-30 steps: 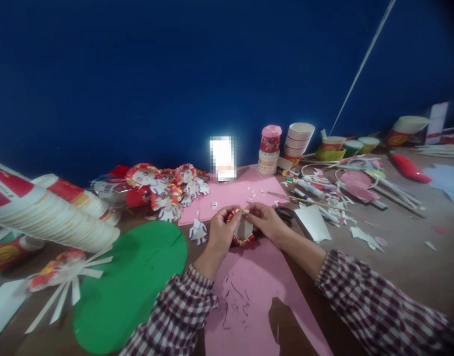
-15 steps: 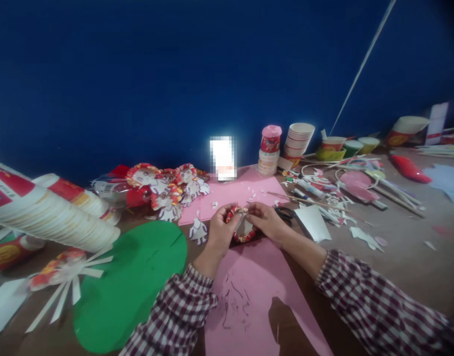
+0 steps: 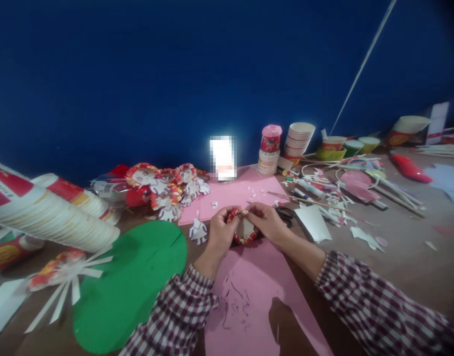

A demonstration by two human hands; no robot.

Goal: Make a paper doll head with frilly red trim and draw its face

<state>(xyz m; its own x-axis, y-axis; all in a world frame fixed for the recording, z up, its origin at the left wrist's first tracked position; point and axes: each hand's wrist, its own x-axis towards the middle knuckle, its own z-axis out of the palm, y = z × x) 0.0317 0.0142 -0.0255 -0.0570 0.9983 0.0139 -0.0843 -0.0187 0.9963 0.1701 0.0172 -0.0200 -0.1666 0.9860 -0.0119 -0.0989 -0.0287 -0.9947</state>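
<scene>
Between my hands is a round paper-cup piece with a pale flat middle and a rim of red, white and yellow curled strips. My left hand grips its left side, the thumb lying over the rim. The fingers of my right hand pinch the rim at its upper right. Just left of my left hand lies a white paper cutout figure. Black-handled scissors rest beyond my right hand. Below the piece, a pink sheet carries dark drawn lines.
Stacked paper cups lean at the left beside a green paper shape. Finished paper dolls are piled at the back left. Another cup stack stands behind. Markers, sticks and paper scraps litter the right side.
My fingers have shifted slightly on the rim of the round piece, which has turned or tilted a little. The things around it have stayed put.
</scene>
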